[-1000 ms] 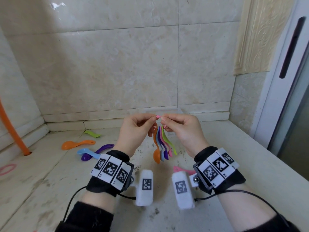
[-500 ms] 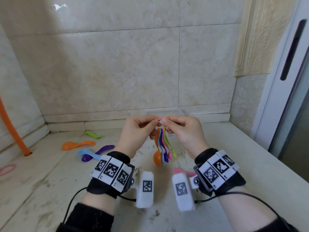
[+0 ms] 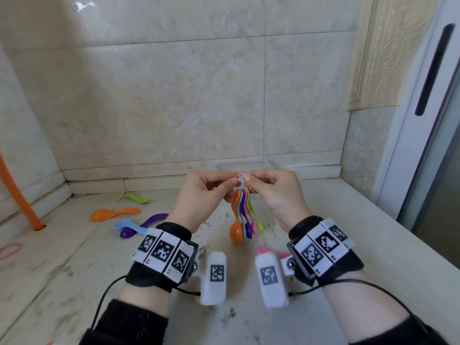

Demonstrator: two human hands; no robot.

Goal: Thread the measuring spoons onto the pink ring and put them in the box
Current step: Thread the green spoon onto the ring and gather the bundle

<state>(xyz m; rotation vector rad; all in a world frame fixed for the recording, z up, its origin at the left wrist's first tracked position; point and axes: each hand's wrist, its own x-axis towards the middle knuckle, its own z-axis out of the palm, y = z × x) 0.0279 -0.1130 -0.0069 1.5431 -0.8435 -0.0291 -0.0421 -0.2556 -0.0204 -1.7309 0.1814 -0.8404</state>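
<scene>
Head view: where does the thin pink plastic ring (image 3: 239, 175) sit?

— Up in the air above the counter, between the two hands; only a small piece of it shows. The person's left hand (image 3: 201, 195) pinches it from one side with thumb and forefinger. The right hand (image 3: 272, 192) pinches it from the other, and the fingertips almost touch.

And the spoons?

— A bunch of five small plastic measuring spoons (image 3: 242, 216), orange, blue, purple, pink and green, hangs from the ring by the handle ends. Their bowls point down, clear of the counter.

Any lying loose?

— A loose pink spoon (image 3: 266, 250) lies on the counter just beside the right wristband. Well to the left lie a larger orange spoon (image 3: 112, 214) and a light blue spoon (image 3: 128, 225) overlapping a purple spoon (image 3: 151, 219). A green spoon (image 3: 137, 198) lies nearer the wall.

The box?

— A clear plastic box (image 3: 258, 164) stands at the foot of the tiled wall, behind the hands; its inside cannot be made out.

Around all that?

— A pale, stained stone counter (image 3: 373, 245) has a second pink ring (image 3: 10, 250) at its left edge. An orange hose (image 3: 18, 195) enters a hole there. Black wristbands with square markers (image 3: 161, 252) are on both wrists.
</scene>
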